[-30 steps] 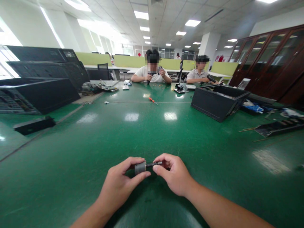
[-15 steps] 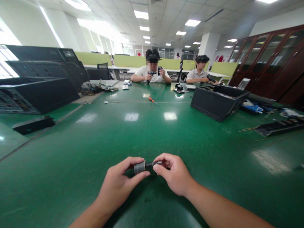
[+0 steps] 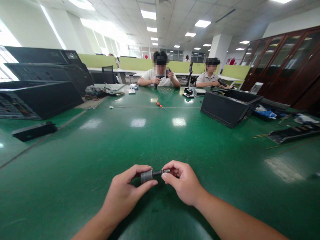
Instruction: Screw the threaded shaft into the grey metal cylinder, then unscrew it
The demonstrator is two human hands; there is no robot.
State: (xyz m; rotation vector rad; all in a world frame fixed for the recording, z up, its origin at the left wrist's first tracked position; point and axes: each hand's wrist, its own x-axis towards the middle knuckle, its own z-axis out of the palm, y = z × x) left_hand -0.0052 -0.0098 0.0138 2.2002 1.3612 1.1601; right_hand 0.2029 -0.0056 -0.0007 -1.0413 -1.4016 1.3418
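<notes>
A grey cylindrical part [image 3: 146,177] with a thin dark metal shaft [image 3: 157,173] lies level between my two hands, just above the green table [image 3: 120,140]. My left hand [image 3: 128,188] holds the grey cylinder between thumb and fingers. The shaft points right, and its ridged silvery end is pinched by the thumb and fingers of my right hand [image 3: 184,183]. The remaining fingers of my right hand are curled behind it.
An orange screwdriver [image 3: 159,104] lies mid-table. Black computer cases stand at the left [image 3: 52,100] and right [image 3: 222,108]. Two people sit across the table, one holding a power drill [image 3: 160,77]. Metal scraps lie at the right edge.
Across the table, the person in the middle has lowered their head slightly. My hands and the grey part have hardly moved.
</notes>
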